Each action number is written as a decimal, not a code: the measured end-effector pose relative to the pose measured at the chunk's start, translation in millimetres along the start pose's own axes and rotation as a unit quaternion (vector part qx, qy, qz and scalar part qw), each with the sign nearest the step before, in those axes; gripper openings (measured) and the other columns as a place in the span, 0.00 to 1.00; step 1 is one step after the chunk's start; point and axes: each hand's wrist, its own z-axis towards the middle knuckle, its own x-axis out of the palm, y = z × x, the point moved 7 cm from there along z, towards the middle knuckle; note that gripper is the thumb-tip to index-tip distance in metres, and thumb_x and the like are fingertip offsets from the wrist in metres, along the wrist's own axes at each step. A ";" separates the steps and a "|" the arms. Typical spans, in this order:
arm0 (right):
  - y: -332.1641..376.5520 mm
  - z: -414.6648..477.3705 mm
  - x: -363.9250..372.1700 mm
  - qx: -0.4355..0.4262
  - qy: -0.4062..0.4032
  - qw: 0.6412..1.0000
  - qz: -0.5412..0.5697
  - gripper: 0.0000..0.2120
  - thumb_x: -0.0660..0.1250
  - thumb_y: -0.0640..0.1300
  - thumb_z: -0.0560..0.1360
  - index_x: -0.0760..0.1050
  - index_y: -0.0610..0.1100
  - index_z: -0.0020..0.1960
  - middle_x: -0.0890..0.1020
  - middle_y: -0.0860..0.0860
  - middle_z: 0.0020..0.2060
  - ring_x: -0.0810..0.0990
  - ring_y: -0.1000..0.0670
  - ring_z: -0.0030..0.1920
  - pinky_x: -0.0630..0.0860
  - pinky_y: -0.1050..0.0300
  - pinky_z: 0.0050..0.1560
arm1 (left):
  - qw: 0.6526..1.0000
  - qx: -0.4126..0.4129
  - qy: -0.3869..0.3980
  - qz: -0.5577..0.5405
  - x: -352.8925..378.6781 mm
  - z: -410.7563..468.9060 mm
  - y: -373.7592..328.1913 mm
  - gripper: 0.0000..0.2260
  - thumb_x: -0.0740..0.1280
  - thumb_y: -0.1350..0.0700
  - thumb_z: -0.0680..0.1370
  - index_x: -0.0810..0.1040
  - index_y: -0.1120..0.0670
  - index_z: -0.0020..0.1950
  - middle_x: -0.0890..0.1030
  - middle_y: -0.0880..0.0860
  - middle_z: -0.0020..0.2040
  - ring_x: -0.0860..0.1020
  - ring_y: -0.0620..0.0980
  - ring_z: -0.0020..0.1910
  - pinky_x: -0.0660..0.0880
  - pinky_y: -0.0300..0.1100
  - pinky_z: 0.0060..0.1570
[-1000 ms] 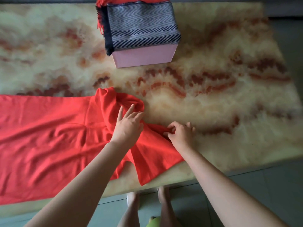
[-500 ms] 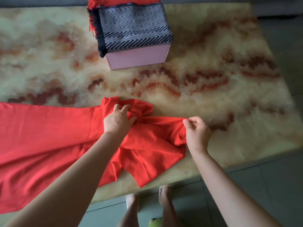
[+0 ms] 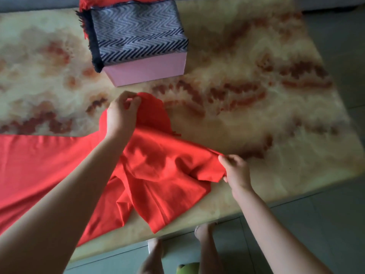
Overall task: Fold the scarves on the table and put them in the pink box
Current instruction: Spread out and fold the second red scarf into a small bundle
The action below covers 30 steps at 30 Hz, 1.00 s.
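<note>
Pinching the red scarf (image 3: 162,175) with both hands: left hand (image 3: 121,115) on its bunched far corner, right hand (image 3: 236,172) on the edge at 3 o'clock. It sprawls over the table (image 3: 256,56) toward 9 o'clock. I judge it light and limp, so corners hold best.

Both forearms (image 3: 65,194) are bare, and the lower legs (image 3: 207,250) are bare too.

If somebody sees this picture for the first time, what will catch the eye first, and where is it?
The bright red scarf covers the near left part of the marbled table. The left hand pinches its far corner and the right hand pinches its right edge. Behind it, at the far side, stands the pink box with a folded grey zigzag scarf on top.
</note>
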 end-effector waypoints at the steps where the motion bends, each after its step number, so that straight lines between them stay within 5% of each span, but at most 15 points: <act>1: 2.4 2.2 -4.3 -0.008 0.000 1.000 0.001 0.08 0.68 0.40 0.75 0.73 0.43 0.38 0.71 0.50 0.27 0.66 0.59 0.20 0.62 0.67 0.18 | 1.000 0.018 0.007 -0.003 7.0 1.1 -9.2 0.09 0.65 0.55 0.78 0.80 0.57 0.54 0.82 0.56 0.47 0.76 0.48 0.45 0.67 0.37 0.42; 7: 22.9 16.3 -55.8 -0.086 -0.090 0.989 0.080 0.03 0.67 0.39 0.76 0.75 0.43 0.43 0.77 0.52 0.36 0.74 0.59 0.35 0.70 0.68 0.38 | 0.998 0.052 0.026 -0.020 47.5 6.4 -50.0 0.08 0.67 0.57 0.76 0.82 0.58 0.52 0.83 0.57 0.47 0.80 0.53 0.49 0.71 0.40 0.47; 13: 12.8 25.5 -116.8 0.003 -0.129 0.966 0.226 0.06 0.65 0.42 0.77 0.73 0.49 0.41 0.76 0.51 0.38 0.74 0.53 0.39 0.73 0.58 0.45 | 0.993 0.087 0.068 -0.043 92.2 5.6 -103.6 0.07 0.66 0.58 0.76 0.82 0.56 0.51 0.83 0.51 0.47 0.79 0.47 0.47 0.70 0.34 0.46; 15: 6.4 27.0 -133.6 0.013 -0.130 0.966 0.222 0.05 0.66 0.43 0.76 0.74 0.49 0.41 0.75 0.51 0.37 0.73 0.53 0.38 0.72 0.56 0.44 | 0.990 0.088 0.087 -0.070 115.0 2.6 -124.0 0.06 0.68 0.60 0.75 0.82 0.56 0.50 0.81 0.49 0.44 0.77 0.44 0.45 0.69 0.29 0.43; 20: -4.4 32.7 -164.8 0.009 -0.131 0.963 0.235 0.06 0.65 0.41 0.77 0.72 0.49 0.42 0.76 0.49 0.38 0.75 0.51 0.37 0.76 0.53 0.42 | 0.981 0.081 0.137 -0.110 178.9 -3.7 -169.0 0.05 0.73 0.61 0.70 0.82 0.54 0.45 0.79 0.45 0.37 0.75 0.41 0.37 0.71 0.36 0.43; 24: -12.3 46.6 -186.1 0.015 -0.116 0.959 0.259 0.06 0.63 0.34 0.76 0.70 0.42 0.44 0.75 0.44 0.35 0.77 0.51 0.30 0.82 0.51 0.38 | 0.974 0.105 0.170 -0.104 227.6 -12.0 -203.0 0.07 0.74 0.60 0.70 0.83 0.53 0.46 0.83 0.53 0.43 0.78 0.46 0.43 0.74 0.40 0.47; 30: -29.7 62.7 -200.6 0.008 -0.100 0.986 0.134 0.07 0.69 0.37 0.74 0.76 0.48 0.48 0.79 0.44 0.51 0.79 0.45 0.50 0.76 0.49 0.51 | 0.954 0.115 0.255 -0.105 305.1 -46.4 -241.7 0.09 0.74 0.57 0.67 0.82 0.50 0.46 0.84 0.56 0.44 0.78 0.49 0.43 0.74 0.42 0.46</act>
